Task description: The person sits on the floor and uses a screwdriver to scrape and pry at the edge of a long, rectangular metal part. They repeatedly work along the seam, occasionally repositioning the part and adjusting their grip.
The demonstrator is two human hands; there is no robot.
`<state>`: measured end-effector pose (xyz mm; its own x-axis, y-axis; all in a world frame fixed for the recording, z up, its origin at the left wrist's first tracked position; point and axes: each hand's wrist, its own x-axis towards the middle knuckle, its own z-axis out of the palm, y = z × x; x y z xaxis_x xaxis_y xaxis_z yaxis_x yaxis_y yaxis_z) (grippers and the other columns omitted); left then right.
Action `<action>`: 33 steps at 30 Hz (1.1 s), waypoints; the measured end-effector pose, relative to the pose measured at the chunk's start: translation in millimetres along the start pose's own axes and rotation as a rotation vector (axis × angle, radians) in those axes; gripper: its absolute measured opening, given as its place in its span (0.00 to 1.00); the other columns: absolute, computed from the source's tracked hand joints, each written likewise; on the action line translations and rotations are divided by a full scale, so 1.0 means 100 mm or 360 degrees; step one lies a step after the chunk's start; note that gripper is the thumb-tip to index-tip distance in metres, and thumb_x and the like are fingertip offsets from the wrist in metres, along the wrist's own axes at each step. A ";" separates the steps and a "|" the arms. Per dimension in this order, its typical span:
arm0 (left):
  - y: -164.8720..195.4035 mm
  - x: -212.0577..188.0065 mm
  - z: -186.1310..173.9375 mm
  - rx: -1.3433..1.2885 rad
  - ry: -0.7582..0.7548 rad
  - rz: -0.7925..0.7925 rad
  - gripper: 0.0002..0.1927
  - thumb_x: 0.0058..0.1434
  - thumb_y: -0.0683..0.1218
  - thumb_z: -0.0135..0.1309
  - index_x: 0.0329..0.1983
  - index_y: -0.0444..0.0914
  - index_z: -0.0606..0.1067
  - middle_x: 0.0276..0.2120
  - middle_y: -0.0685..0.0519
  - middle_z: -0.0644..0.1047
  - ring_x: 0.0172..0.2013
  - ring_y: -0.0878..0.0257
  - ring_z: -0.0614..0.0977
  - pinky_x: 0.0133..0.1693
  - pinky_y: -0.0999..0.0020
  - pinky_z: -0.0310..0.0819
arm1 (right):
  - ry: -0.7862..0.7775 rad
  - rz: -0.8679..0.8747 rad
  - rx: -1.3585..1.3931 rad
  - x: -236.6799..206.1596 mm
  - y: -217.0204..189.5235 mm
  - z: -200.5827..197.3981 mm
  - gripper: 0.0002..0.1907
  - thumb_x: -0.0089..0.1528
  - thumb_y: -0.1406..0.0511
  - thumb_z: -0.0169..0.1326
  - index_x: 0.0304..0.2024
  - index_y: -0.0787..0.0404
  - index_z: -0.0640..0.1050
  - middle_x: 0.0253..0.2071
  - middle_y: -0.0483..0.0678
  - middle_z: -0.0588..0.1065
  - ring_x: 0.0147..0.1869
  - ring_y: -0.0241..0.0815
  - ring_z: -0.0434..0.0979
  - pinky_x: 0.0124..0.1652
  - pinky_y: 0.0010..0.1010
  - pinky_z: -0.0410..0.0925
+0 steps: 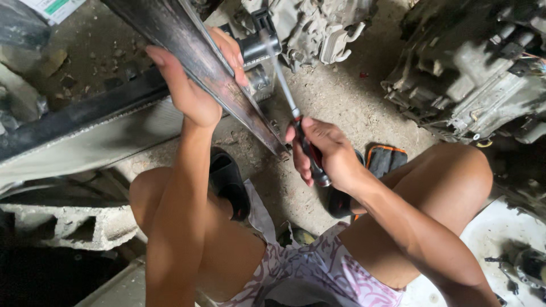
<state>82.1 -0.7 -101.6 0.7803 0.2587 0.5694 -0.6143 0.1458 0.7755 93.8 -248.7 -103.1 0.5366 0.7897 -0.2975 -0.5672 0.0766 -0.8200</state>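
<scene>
Our left hand is wrapped around a dark metal bar, slanting over the dirt floor; our right hand is closed on a red-handled screwdriver, its blade against the bar's lower end

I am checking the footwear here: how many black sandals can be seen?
2. One black sandal is on the ground between the knees, beside the left forearm. The other sandal is under the right wrist, mostly hidden by it.
</scene>
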 end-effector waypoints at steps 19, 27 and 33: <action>0.06 -0.03 0.00 -0.0069 -0.0065 -0.0184 0.47 0.67 0.79 0.22 0.33 0.31 0.66 0.21 0.42 0.70 0.23 0.52 0.77 0.32 0.60 0.77 | 0.0232 -0.0009 -0.0128 0.04 -0.14 -0.03 0.12 0.70 0.62 0.47 0.46 0.67 0.71 0.25 0.44 0.67 0.21 0.33 0.66 0.19 0.26 0.63; 0.03 -0.06 -0.04 -0.0092 -0.0038 -0.0287 0.49 0.65 0.82 0.21 0.34 0.31 0.64 0.23 0.41 0.69 0.24 0.52 0.74 0.33 0.60 0.73 | 0.0192 -0.0680 -0.1421 -0.10 -0.11 0.20 0.12 0.72 0.60 0.48 0.45 0.64 0.76 0.18 0.45 0.69 0.21 0.37 0.71 0.23 0.33 0.66; 0.01 -0.06 -0.05 -0.0229 -0.0194 -0.0298 0.48 0.62 0.81 0.20 0.35 0.32 0.67 0.22 0.43 0.71 0.24 0.52 0.77 0.33 0.60 0.77 | 0.0127 0.0196 -0.1949 -0.01 0.07 0.25 0.20 0.70 0.56 0.41 0.55 0.65 0.68 0.13 0.61 0.71 0.17 0.57 0.74 0.24 0.47 0.67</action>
<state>76.8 2.5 -105.8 0.8848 0.0989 0.4553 -0.4617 0.3167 0.8286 73.7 -233.9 -96.4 0.5822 0.7084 -0.3991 0.3193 -0.6506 -0.6891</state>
